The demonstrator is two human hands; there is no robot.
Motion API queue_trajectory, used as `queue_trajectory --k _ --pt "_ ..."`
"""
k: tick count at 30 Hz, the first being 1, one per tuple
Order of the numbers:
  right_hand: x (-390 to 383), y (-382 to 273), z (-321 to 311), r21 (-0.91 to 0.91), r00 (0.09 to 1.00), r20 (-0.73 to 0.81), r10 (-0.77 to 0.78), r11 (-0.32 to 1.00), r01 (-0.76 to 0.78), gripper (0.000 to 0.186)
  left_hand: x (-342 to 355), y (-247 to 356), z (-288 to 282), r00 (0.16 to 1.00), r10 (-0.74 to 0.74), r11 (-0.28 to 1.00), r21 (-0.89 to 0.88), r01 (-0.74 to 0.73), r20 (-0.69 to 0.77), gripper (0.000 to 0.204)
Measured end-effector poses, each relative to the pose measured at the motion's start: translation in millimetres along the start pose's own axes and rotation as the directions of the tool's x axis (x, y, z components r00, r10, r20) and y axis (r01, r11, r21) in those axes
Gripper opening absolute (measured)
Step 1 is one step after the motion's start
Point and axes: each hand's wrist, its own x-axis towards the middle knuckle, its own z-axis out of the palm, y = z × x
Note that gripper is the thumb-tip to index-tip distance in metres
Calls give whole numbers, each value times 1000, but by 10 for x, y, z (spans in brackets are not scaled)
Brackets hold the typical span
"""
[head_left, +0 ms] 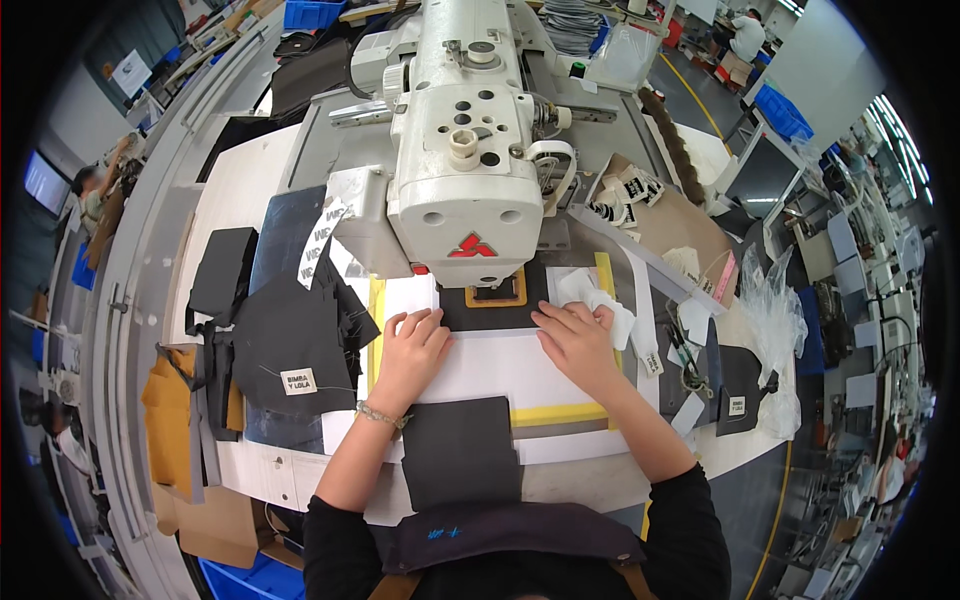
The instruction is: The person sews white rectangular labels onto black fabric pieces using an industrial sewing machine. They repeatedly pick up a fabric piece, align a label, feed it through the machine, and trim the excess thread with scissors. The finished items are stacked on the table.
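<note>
A white industrial sewing machine (460,200) stands over a black fabric piece (470,316), with an orange-edged frame (496,300) under its head. My left hand (414,350) rests at the fabric's lower left corner on the white sheets (480,365), fingers apart and slightly bent. My right hand (575,345) lies at the lower right corner, beside a crumpled white paper (603,300), its fingers spread. Neither hand grips anything that I can see. A second black panel (455,455) lies nearer me, between my forearms, by yellow tape (550,415) on the sheets.
Black cut pieces with labels (280,340) and mustard fabric (170,420) lie at left. Scissors (690,365), label strips (630,185), a plastic bag (770,330) and a monitor (760,180) are at right. Co-workers (95,195) (745,35) sit at other stations.
</note>
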Motion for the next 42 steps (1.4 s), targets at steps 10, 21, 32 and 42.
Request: queue_trajectory --k 10,21,32,42 --pt "144 170 111 -193 999 38 -19 981 26 30 5 0 30 999 39 997 70 -40 18 14" --pt "126 162 184 -81 996 63 71 995 -66 31 4 17 26 999 27 997 77 -29 30 10" --pt "-42 -46 54 -230 998 2 -60 971 59 31 -2 48 -17 999 21 997 71 -23 38 21" --pt "-192 -124 2 -156 995 100 20 988 -4 42 -17 40 4 985 104 994 27 -109 136 37"
